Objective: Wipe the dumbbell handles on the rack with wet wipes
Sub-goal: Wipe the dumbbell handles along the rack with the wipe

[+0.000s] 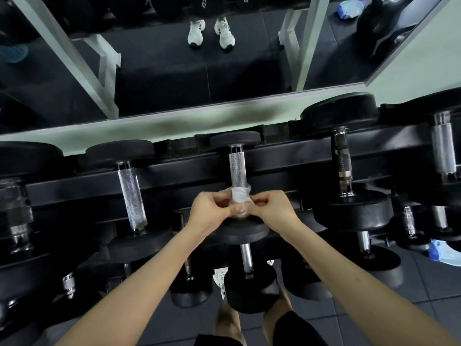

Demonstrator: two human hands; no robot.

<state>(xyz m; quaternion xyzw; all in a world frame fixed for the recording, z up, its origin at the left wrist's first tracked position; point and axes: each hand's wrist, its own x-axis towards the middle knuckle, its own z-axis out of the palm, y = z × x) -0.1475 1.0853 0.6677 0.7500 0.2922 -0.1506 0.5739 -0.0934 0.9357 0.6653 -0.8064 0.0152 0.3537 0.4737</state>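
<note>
From the head view, a white wipe (240,199) is seen wrapped round the near end of the handle (238,168) of the middle dumbbell, which lies on the top tier of the rack (174,172). The wipe is pinched from both sides: the left hand (209,212) is curled at the left of the handle, with thumb and fingertips closed on the cloth, and the right hand (274,208) is curled likewise at its right. The far part of the handle is left bare, its knurled metal showing.

Left of this handle a second silver handle (131,196) is racked, and to its right a darker one (343,163) with black heads. Below it, on a lower tier, a smaller dumbbell (247,260) is stored. Beyond the handle a mirror (174,71) is set against the wall, and white shoes (210,33) are reflected in it. Far to the right of the handle, a blue pack (444,250) is seen on the floor.
</note>
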